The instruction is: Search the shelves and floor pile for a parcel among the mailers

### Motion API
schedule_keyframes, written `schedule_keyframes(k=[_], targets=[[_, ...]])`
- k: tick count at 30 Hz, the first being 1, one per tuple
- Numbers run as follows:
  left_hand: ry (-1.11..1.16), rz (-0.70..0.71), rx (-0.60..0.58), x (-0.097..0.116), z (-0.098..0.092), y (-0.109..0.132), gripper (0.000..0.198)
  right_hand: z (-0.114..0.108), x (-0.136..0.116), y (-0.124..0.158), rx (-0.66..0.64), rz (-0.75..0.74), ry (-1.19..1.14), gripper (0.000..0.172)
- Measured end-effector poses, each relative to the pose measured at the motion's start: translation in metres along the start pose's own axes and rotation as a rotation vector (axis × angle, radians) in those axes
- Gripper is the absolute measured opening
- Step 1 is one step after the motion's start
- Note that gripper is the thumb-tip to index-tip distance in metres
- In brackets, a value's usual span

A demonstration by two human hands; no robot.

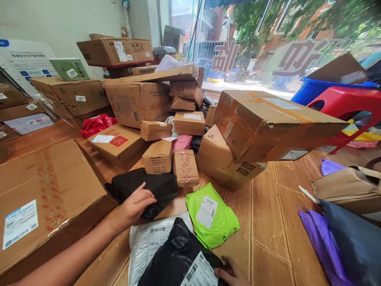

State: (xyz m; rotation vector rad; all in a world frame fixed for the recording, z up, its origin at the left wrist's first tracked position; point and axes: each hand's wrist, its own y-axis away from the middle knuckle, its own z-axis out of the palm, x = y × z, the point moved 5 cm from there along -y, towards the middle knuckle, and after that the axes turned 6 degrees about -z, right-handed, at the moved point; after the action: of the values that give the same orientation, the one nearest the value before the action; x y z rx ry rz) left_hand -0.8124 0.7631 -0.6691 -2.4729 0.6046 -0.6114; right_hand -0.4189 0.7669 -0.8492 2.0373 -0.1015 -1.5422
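Note:
My left hand (137,204) is at the near edge of a black plastic parcel (139,180), with its fingers bent around a bunched part of the plastic. Low in the view, my right hand (232,274) grips the right side of a labelled black mailing bag (169,254), thumb beside the white label; part of this hand is cut off by the frame. Under that bag lies a white padded mailer (139,238). A bright green mailing bag (218,220) with a label rests on the wooden floor just beyond my right hand.
A large taped carton (68,167) stands at the left. Several small boxes (157,157) and stacked cartons (137,99) fill the back. At right, a big box (268,123) leans on another carton, near a red stool (351,99) and purple bags (323,238).

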Motion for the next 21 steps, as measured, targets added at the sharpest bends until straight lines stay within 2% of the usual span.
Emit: schedule_keyframes(k=[2,4,5,7,9,12,14,16,19,20,21], targets=[[0.196,-0.261,0.229,0.003,-0.043,-0.009,0.036,0.001,-0.041,-0.012,0.031,-0.232,0.220,0.088],[0.417,-0.563,0.428,-0.001,-0.066,-0.013,0.018,0.024,-0.091,-0.024,-0.108,-0.446,0.285,0.109],[0.547,-0.709,0.506,-0.005,-0.067,-0.013,0.009,0.041,-0.116,-0.031,-0.216,-0.523,0.268,0.124],[0.823,-0.967,0.613,-0.016,-0.055,-0.009,0.017,0.075,-0.158,-0.048,-0.370,-0.609,0.205,0.148],[1.041,-1.146,0.707,-0.029,-0.036,-0.002,0.030,0.103,-0.182,-0.067,-0.469,-0.602,0.068,0.145],[1.154,-1.223,0.803,-0.052,-0.019,0.007,0.034,0.129,-0.179,-0.092,-0.542,-0.517,-0.104,0.130],[1.165,-1.211,0.761,-0.058,-0.008,0.014,0.037,0.135,-0.161,-0.099,-0.518,-0.487,-0.111,0.126],[1.080,-1.183,0.664,-0.053,0.007,0.026,0.055,0.137,-0.143,-0.098,-0.456,-0.485,-0.109,0.123],[0.604,-1.137,0.462,-0.030,0.032,0.055,0.095,0.143,-0.126,-0.089,-0.427,-0.502,-0.151,0.119],[0.414,-1.146,0.380,-0.024,0.039,0.067,0.111,0.145,-0.125,-0.087,-0.417,-0.517,-0.145,0.119],[0.266,-1.171,0.324,-0.022,0.044,0.079,0.119,0.147,-0.125,-0.087,-0.408,-0.530,-0.131,0.120]])
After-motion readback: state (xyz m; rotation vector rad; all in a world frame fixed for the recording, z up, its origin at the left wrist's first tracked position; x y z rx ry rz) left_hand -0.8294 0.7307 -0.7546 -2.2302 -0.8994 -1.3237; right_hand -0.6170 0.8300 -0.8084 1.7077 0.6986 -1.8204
